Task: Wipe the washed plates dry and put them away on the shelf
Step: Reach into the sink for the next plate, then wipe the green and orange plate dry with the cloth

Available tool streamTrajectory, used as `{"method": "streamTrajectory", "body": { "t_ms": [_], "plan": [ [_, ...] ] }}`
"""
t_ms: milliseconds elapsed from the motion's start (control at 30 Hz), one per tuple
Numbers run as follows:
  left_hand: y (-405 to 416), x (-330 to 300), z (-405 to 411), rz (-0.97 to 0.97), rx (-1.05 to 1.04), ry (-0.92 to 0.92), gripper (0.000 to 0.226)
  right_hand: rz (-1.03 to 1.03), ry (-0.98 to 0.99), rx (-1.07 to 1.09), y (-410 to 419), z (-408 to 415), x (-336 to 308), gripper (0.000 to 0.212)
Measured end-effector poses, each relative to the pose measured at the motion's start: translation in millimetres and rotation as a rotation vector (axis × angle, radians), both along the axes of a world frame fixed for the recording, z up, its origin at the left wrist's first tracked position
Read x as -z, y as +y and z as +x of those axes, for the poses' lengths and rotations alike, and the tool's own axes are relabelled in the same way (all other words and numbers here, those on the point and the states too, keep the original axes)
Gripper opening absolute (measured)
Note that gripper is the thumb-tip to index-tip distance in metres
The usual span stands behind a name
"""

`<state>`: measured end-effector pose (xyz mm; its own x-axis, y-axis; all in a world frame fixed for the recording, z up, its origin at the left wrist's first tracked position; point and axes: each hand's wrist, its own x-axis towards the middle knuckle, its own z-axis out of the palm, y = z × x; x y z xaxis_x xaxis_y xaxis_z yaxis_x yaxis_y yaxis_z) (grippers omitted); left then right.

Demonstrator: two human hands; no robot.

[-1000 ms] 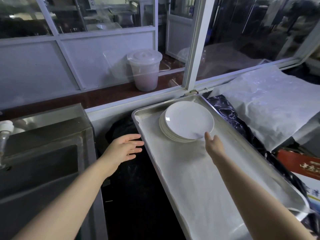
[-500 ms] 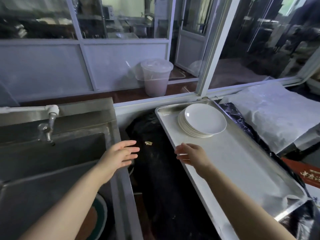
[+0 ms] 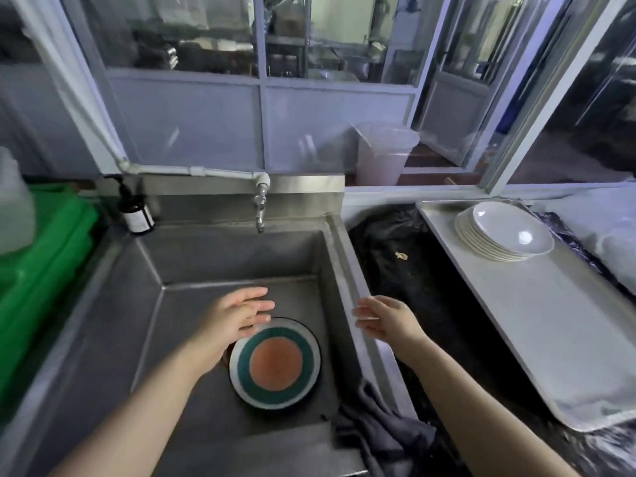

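One stack of white plates point(image 3: 504, 235) resting on a metal tray point(image 3: 550, 339) at right, one coloured plate point(image 3: 275, 363) lying in the sink point(image 3: 179, 263), both hands, left point(image 3: 234, 318) and right point(image 3: 389, 320), hovering empty with fingers spread, grey cloth point(image 3: 378, 428) untouched, apparently more wiping and shelving left.

**Setting: commercial kitchen, dishwashing station**

Deep stainless-steel sink point(image 3: 213, 270) with wall-fed tap point(image 3: 260, 208); pump bottle point(image 3: 136, 215) on its ledge. Large metal tray point(image 3: 537, 325) to the right carries a stack of white plates point(image 3: 504, 237). Green crate point(image 3: 44, 256) at left. Glazed partition point(image 3: 261, 98) behind shows steel racks and equipment; lidded plastic bucket point(image 3: 383, 154) beyond.
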<state>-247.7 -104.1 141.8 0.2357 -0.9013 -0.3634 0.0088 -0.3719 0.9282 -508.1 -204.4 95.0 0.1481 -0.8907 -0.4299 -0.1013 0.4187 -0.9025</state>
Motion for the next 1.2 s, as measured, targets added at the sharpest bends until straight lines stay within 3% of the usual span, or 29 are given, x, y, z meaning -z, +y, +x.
{"method": "streamTrajectory", "body": {
  "t_ms": [233, 567, 800, 1067, 1200],
  "plan": [
    [49, 43, 58, 0.156, -0.118, 0.018, 0.035, 0.181, 0.036, -0.056, 30, 50, 54, 0.010],
    [77, 139, 101, 0.472, -0.306, -0.034, 0.028, 0.475, 0.355, -0.016, -8, 92, 187, 0.012],
    [97, 180, 117, 0.604, -0.253, -0.394, 0.036, 0.798, 0.399, 0.051, -15, 113, 246, 0.053],
    [105, 191, 100, 0.658, -0.074, -0.604, 0.045, 0.826, 0.313, 0.165, -9, 131, 269, 0.055],
    [104, 191, 103, 0.684, -0.054, -0.611, 0.046, 0.830, 0.307, 0.169, -11, 130, 274, 0.053]
  ]
}}
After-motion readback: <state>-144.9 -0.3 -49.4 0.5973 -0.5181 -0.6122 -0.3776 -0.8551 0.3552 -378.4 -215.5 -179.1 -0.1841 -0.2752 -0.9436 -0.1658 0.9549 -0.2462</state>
